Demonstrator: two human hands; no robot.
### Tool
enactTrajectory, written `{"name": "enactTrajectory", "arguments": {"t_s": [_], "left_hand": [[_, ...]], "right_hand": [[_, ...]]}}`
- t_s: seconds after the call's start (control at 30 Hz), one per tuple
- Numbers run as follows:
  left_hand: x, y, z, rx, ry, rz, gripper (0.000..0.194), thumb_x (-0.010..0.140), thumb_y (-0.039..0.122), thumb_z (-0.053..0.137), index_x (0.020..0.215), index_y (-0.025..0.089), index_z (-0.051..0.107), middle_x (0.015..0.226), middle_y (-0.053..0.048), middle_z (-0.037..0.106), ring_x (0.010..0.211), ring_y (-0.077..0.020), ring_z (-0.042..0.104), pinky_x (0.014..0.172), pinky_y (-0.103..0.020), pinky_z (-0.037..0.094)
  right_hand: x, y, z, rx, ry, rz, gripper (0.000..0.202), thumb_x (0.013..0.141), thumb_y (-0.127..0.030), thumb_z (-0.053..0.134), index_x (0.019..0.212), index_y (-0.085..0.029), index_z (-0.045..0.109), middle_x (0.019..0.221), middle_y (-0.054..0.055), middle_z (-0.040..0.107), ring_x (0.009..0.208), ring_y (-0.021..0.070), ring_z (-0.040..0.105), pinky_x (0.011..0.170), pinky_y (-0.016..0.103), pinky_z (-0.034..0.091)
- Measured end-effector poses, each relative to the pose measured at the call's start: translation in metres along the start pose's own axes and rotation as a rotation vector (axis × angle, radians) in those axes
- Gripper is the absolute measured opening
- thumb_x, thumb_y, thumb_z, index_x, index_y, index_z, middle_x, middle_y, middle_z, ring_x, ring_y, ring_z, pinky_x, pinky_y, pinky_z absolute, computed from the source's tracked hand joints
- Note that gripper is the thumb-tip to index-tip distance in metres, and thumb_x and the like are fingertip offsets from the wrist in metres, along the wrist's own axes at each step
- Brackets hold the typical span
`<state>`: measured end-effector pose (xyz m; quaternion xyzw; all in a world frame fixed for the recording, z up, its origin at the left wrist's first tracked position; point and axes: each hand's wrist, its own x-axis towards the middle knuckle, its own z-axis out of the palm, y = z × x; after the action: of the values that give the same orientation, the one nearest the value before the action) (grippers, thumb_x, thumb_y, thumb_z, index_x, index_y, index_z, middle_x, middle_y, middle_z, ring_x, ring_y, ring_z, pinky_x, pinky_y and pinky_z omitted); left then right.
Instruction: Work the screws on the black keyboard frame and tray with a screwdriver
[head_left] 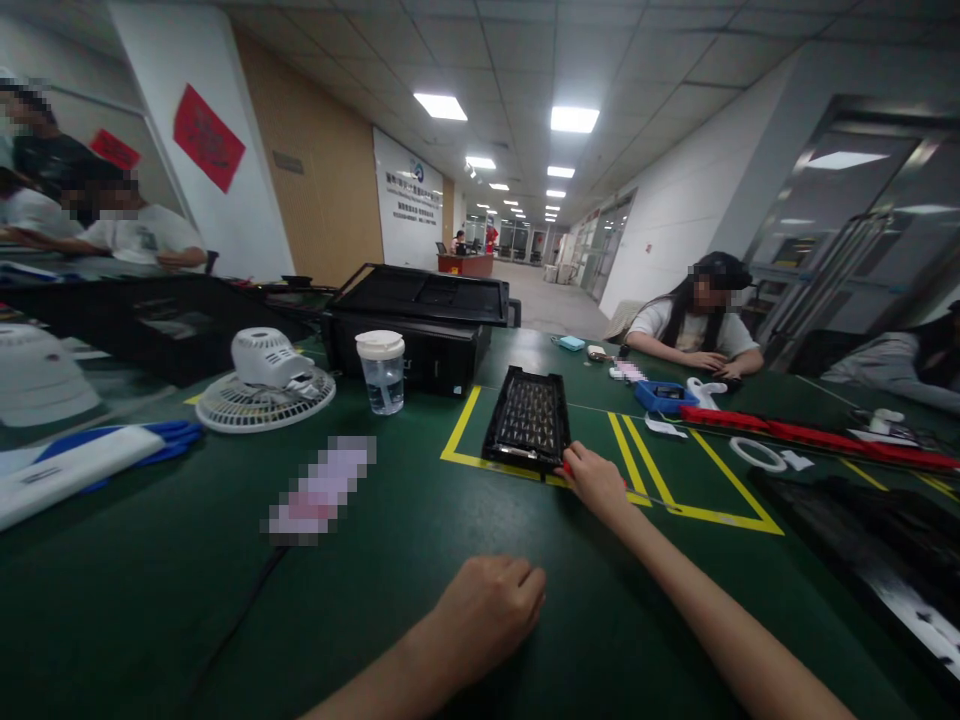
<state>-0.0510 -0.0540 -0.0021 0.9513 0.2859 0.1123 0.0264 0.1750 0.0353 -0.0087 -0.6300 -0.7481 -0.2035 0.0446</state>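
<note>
A black case (pixel 528 412) with rows of small metallic pieces lies inside a yellow tape outline on the green table. At its near right corner is my right hand (pixel 595 482), its fingers closed round a red-handled tool (pixel 568 467) whose thin shaft points right along the tape. My left hand (pixel 491 602) rests on the table nearer to me, fingers curled; whether it holds anything is hidden.
A lidded cup (pixel 382 372), a white fan (pixel 266 385) and a large black box (pixel 420 335) stand left of the case. On the right are a blue tray (pixel 664 396), a tape roll (pixel 757 454) and a seated person (pixel 701 320). A cable (pixel 240 620) runs at the near left.
</note>
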Motion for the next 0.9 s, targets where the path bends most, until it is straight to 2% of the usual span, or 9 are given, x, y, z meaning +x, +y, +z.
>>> {"name": "enactTrajectory", "arguments": {"t_s": [0.13, 0.23, 0.33, 0.5, 0.63, 0.73, 0.8, 0.9], "left_hand": [[0.001, -0.004, 0.007, 0.018, -0.007, 0.017, 0.019, 0.088, 0.021, 0.034, 0.085, 0.019, 0.053, 0.077, -0.003, 0.061, 0.065, -0.0147, 0.057, 0.059, -0.026, 0.046], [0.003, -0.008, 0.011, 0.037, 0.009, 0.015, 0.017, 0.088, 0.021, 0.035, 0.085, 0.019, 0.052, 0.076, -0.002, 0.060, 0.064, -0.0149, 0.057, 0.057, -0.026, 0.046], [0.004, -0.013, 0.013, 0.055, 0.026, 0.005, 0.015, 0.087, 0.019, 0.037, 0.084, 0.019, 0.051, 0.075, -0.001, 0.060, 0.064, -0.0151, 0.056, 0.057, -0.026, 0.046], [0.006, -0.018, 0.014, 0.066, 0.044, -0.005, 0.011, 0.086, 0.017, 0.039, 0.084, 0.018, 0.050, 0.075, -0.001, 0.059, 0.065, -0.0146, 0.056, 0.058, -0.025, 0.046], [0.008, -0.023, 0.016, 0.068, 0.041, -0.010, 0.010, 0.085, 0.017, 0.040, 0.084, 0.018, 0.050, 0.077, -0.001, 0.060, 0.067, -0.0153, 0.057, 0.060, -0.027, 0.046], [0.009, -0.026, 0.016, 0.073, 0.033, -0.032, 0.010, 0.085, 0.017, 0.040, 0.083, 0.018, 0.050, 0.076, -0.001, 0.060, 0.066, -0.0156, 0.057, 0.060, -0.027, 0.047], [0.009, -0.028, 0.015, 0.067, 0.028, -0.039, 0.012, 0.086, 0.018, 0.039, 0.084, 0.018, 0.050, 0.076, -0.001, 0.060, 0.067, -0.0156, 0.057, 0.060, -0.027, 0.047], [0.009, -0.029, 0.011, 0.052, 0.022, -0.039, 0.013, 0.086, 0.019, 0.038, 0.084, 0.018, 0.051, 0.077, -0.001, 0.060, 0.067, -0.0152, 0.057, 0.061, -0.027, 0.048]], "right_hand": [[0.052, 0.012, 0.020, -0.013, -0.019, 0.082, 0.026, 0.086, -0.037, 0.046, 0.097, -0.014, 0.054, 0.104, 0.012, 0.054, 0.085, 0.0193, 0.058, 0.060, 0.025, 0.044], [0.085, 0.018, 0.033, -0.009, -0.040, 0.143, 0.027, 0.086, -0.034, 0.048, 0.103, -0.014, 0.054, 0.106, 0.010, 0.055, 0.085, 0.0174, 0.058, 0.068, 0.030, 0.048], [0.110, 0.020, 0.044, 0.003, -0.056, 0.190, 0.028, 0.086, -0.029, 0.049, 0.111, -0.014, 0.051, 0.109, 0.008, 0.055, 0.091, 0.0179, 0.057, 0.076, 0.037, 0.049], [0.141, 0.017, 0.053, 0.012, -0.085, 0.254, 0.029, 0.086, -0.028, 0.049, 0.112, -0.014, 0.050, 0.111, 0.008, 0.054, 0.093, 0.0190, 0.057, 0.077, 0.039, 0.049], [0.156, 0.016, 0.052, 0.025, -0.126, 0.272, 0.030, 0.086, -0.028, 0.049, 0.112, -0.014, 0.050, 0.112, 0.008, 0.054, 0.094, 0.0191, 0.056, 0.078, 0.039, 0.049], [0.159, 0.023, 0.043, 0.037, -0.162, 0.280, 0.030, 0.086, -0.028, 0.050, 0.113, -0.014, 0.050, 0.111, 0.008, 0.054, 0.094, 0.0193, 0.056, 0.078, 0.039, 0.048], [0.154, 0.037, 0.033, 0.048, -0.191, 0.286, 0.030, 0.086, -0.028, 0.050, 0.112, -0.014, 0.050, 0.111, 0.008, 0.054, 0.094, 0.0192, 0.057, 0.078, 0.039, 0.049], [0.127, 0.074, 0.018, 0.056, -0.227, 0.306, 0.030, 0.086, -0.028, 0.050, 0.112, -0.014, 0.050, 0.111, 0.008, 0.054, 0.094, 0.0192, 0.056, 0.078, 0.039, 0.048]]}}
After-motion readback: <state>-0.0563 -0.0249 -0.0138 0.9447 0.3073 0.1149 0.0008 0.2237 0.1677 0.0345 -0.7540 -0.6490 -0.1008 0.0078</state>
